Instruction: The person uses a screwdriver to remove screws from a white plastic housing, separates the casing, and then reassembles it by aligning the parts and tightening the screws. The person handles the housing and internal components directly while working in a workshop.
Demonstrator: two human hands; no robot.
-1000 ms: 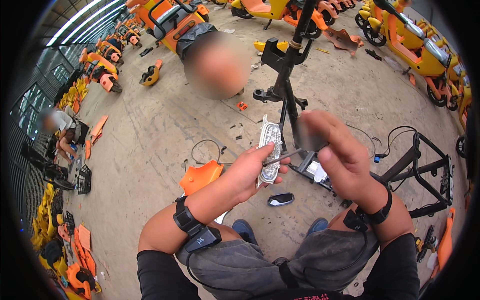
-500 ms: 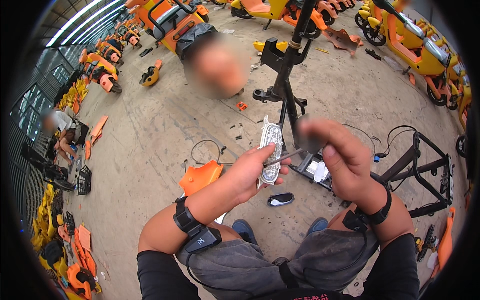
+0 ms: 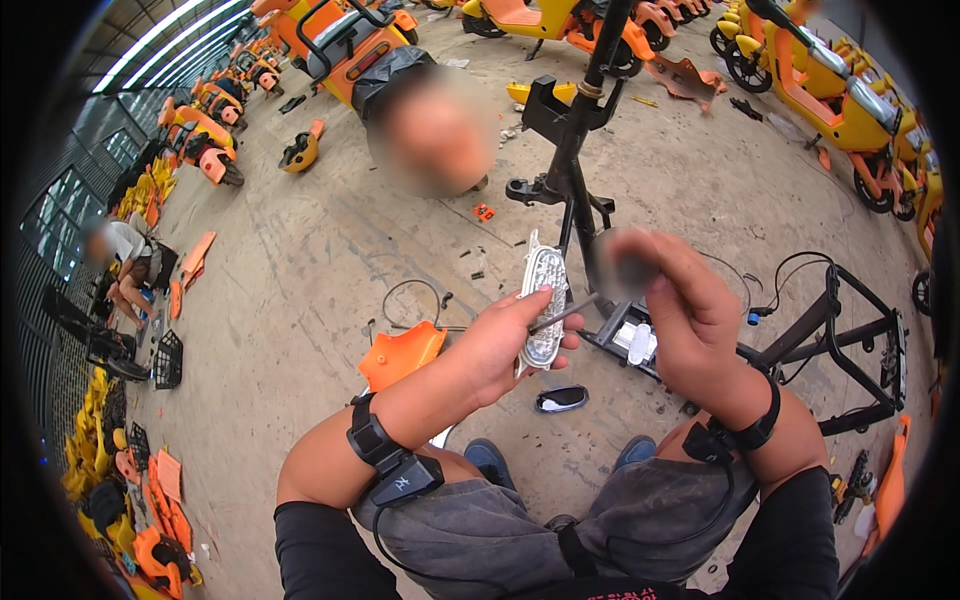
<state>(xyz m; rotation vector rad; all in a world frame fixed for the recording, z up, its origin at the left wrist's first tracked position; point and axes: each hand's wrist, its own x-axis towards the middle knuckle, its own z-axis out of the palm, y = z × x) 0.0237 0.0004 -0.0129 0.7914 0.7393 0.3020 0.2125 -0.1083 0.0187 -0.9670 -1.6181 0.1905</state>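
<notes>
My left hand (image 3: 492, 345) is closed around an oval vehicle lamp (image 3: 546, 272) with a clear, faceted lens and a pale rim, tilted nearly upright. My right hand (image 3: 698, 318) grips a screwdriver (image 3: 572, 312) with a slim metal shaft; its handle end is blurred. The shaft points left and reaches across the lamp, close to my left thumb. Whether its tip touches the lamp I cannot tell. Just below the lamp, a dark oval shell (image 3: 562, 399) with a pale inside lies on the concrete floor.
A black scooter frame (image 3: 572, 150) stands ahead, its rear part (image 3: 838, 345) stretching right. An orange panel (image 3: 400, 353) and a loose cable (image 3: 402, 284) lie left. Orange and yellow scooters (image 3: 815, 95) line the back. A seated person (image 3: 130, 250) is far left, near heaped yellow parts (image 3: 90, 430).
My right hand has shifted slightly right with the screwdriver, and its fingers have turned a little. The lamp and my left hand stay almost where they were.
</notes>
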